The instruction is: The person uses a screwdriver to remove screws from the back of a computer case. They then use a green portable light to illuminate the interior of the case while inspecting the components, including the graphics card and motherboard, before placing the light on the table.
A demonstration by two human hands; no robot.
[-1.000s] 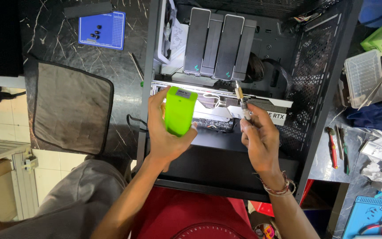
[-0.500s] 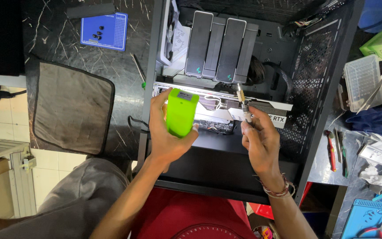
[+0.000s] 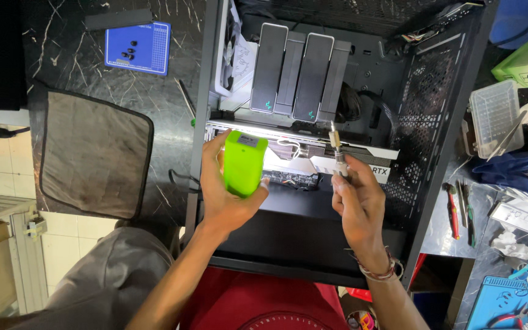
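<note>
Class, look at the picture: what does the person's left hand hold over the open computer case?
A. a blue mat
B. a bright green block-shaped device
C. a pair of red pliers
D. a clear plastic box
B: the left hand wraps its fingers around the bright green block-shaped device above the open computer case, while the right hand holds a slim screwdriver.

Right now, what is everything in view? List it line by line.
computer case: 1, black, open, centre
graphics card: 1, white, inside case
cooler towers: 2, grey, upper case
green device: 1, lime, in left hand
screwdriver: 1, metal, in right hand
blue mat: 1, top left, holding dark screws
grey cloth: 1, left of case
clear plastic box: 1, right
left hand: gripping device
right hand: gripping screwdriver
</note>
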